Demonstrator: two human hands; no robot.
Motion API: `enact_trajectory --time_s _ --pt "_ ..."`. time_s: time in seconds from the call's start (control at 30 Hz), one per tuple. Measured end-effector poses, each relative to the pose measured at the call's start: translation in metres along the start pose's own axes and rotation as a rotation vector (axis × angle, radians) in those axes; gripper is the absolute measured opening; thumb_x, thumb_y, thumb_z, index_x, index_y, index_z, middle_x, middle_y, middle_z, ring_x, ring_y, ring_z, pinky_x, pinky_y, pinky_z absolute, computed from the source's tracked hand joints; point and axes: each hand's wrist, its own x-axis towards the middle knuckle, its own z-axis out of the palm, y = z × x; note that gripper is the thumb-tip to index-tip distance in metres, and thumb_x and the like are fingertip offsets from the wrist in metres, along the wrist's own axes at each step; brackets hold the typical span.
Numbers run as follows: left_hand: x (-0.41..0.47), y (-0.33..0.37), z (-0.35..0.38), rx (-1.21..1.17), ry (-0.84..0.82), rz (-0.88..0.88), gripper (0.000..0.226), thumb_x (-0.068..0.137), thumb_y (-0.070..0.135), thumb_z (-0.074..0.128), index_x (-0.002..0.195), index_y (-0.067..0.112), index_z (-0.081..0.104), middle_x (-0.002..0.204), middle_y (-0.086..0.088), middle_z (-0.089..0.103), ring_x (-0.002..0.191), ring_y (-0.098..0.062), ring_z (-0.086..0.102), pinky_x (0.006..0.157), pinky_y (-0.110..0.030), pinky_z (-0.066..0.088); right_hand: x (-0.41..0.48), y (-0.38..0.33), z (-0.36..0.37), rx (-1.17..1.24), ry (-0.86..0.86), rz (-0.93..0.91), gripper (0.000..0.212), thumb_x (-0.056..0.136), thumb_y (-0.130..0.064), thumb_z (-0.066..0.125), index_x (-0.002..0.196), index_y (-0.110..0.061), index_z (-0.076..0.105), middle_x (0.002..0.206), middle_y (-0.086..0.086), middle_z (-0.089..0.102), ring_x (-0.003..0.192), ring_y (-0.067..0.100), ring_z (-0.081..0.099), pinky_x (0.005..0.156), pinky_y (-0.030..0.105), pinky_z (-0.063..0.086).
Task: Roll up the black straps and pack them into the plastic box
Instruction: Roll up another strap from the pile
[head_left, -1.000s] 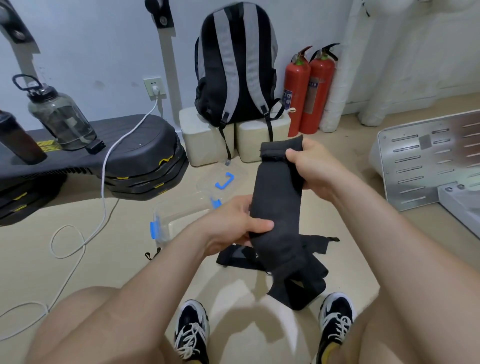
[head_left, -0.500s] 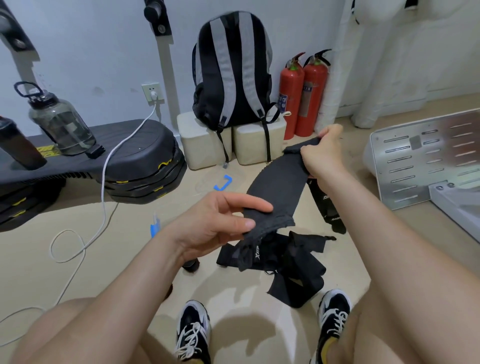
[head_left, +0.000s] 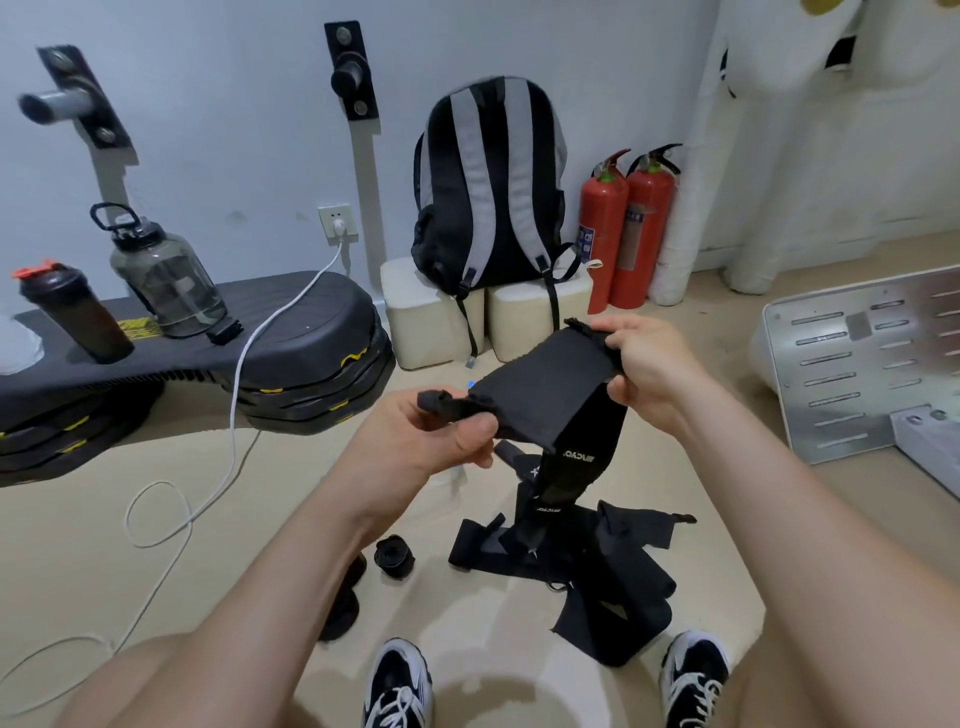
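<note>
strap (head_left: 550, 395) between hands, above strap pile (head_left: 582, 566)

Pale wall (head_left: 234, 130) with a socket (head_left: 336, 224) and white cable (head_left: 235, 395) beyond the left hand (head_left: 431, 441); stacked black platforms (head_left: 306, 317) left of it; beige floor (head_left: 78, 545) below; backpack (head_left: 488, 182) on cream blocks (head_left: 428, 319) and two red fire extinguishers (head_left: 605, 234) beyond the right hand (head_left: 649, 369).

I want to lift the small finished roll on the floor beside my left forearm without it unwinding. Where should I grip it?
Come from above and pinch the rolled strap across its curved outer wall, thumb one side, fingers opposite. It seems to stand on end, spiral face up, apart from the loose straps, so squeezing the sides should keep the layers wound.
</note>
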Motion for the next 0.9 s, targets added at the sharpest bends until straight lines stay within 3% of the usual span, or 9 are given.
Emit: enact_trajectory --time_s 0.13,0.27,0.37,0.43,0.5,0.57,0.67,0.77,0.9 --pt "0.004 -0.002 -0.004 -0.063 0.095 -0.112 0.002 0.09 0.01 0.068 0.09 0.011 0.069 0.093 -0.009 0.077 0.085 -0.022 0.072 0.081 -0.033 0.057 -0.009 -0.006 0.002 0.256 -0.05 0.061 0.043 0.099 0.009 0.029 0.121 -0.009 0.06 0.113 0.014 0.055 0.078 0.019 0.057 0.04 0.018 0.048" --pt "0.007 0.0 -0.006 -0.03 0.089 -0.198 0.015 0.093 -0.005 0.057 0.082 0.006 0.057 0.076 -0.009 0.071 0.079 -0.028 0.074 0.071 -0.03 0.059 -0.014 -0.007 0.005 0.525 -0.008 0.039 0.043 0.094 0.019 0.026 0.093 -0.007 0.06 0.108 0.014 0.052 0.098 0.029 0.057 0.057 0.033 0.06" --pt "0.007 0.0 -0.005 0.036 0.032 -0.234 0.007 0.093 0.006 0.063 0.088 0.001 0.064 0.08 -0.012 0.071 0.08 -0.025 0.074 0.074 -0.029 0.06 -0.016 -0.002 0.011 0.356 -0.004 -0.092 0.046 0.093 0.018 0.029 0.082 -0.008 0.065 0.104 0.008 0.055 0.112 0.029 0.056 0.08 0.037 0.06" --pt "0.008 -0.002 -0.004 0.072 0.025 -0.26 0.016 0.092 0.013 0.066 0.094 -0.003 0.067 0.085 -0.015 0.072 0.085 -0.024 0.074 0.08 -0.03 0.06 -0.02 0.003 0.016 0.166 -0.034 -0.214 0.048 0.094 0.014 0.033 0.079 -0.014 0.07 0.102 0.001 0.061 0.113 0.026 0.058 0.094 0.038 0.057" --pt "0.01 -0.001 -0.005 0.068 0.02 -0.293 0.017 0.091 0.014 0.067 0.092 -0.003 0.067 0.084 -0.012 0.073 0.092 -0.028 0.074 0.083 -0.03 0.06 -0.021 0.006 0.02 -0.015 -0.063 -0.306 0.044 0.094 0.005 0.043 0.087 -0.023 0.075 0.096 -0.004 0.066 0.105 0.025 0.064 0.101 0.044 0.053" --pt "0.011 0.002 -0.006 0.017 0.003 -0.328 0.016 0.09 0.012 0.066 0.088 -0.004 0.063 0.082 -0.013 0.071 0.094 -0.031 0.074 0.08 -0.029 0.06 -0.023 0.009 0.021 -0.101 -0.148 -0.339 0.033 0.095 -0.005 0.054 0.116 -0.024 0.07 0.112 0.0 0.064 0.105 0.021 0.066 0.099 0.046 0.054" --pt "0.011 0.003 -0.003 -0.025 0.037 -0.347 0.021 0.091 0.0 0.062 0.073 0.003 0.052 0.077 -0.015 0.069 0.086 -0.031 0.075 0.07 -0.027 0.059 -0.024 0.007 0.016 -0.159 -0.307 -0.263 0.068 0.092 -0.018 0.07 0.15 -0.029 0.037 0.152 0.003 0.029 0.125 0.023 0.055 0.089 0.042 0.059" --pt "0.012 0.003 -0.001 -0.015 0.067 -0.325 0.033 0.09 -0.009 0.058 0.066 0.01 0.047 0.074 -0.014 0.071 0.08 -0.031 0.075 0.061 -0.024 0.058 -0.027 0.006 0.011 -0.185 -0.379 -0.186 0.092 0.087 -0.024 0.076 0.156 -0.039 0.018 0.162 -0.001 0.008 0.131 0.026 0.048 0.082 0.039 0.062" --pt "0.015 -0.001 -0.002 0.076 0.156 -0.271 0.036 0.087 -0.013 0.059 0.065 0.011 0.044 0.062 -0.004 0.063 0.068 -0.025 0.073 0.055 -0.022 0.055 -0.027 0.006 0.006 -0.245 -0.394 -0.174 0.11 0.079 -0.03 0.083 0.156 -0.045 0.006 0.165 -0.002 0.003 0.14 0.025 0.037 0.086 0.039 0.06"
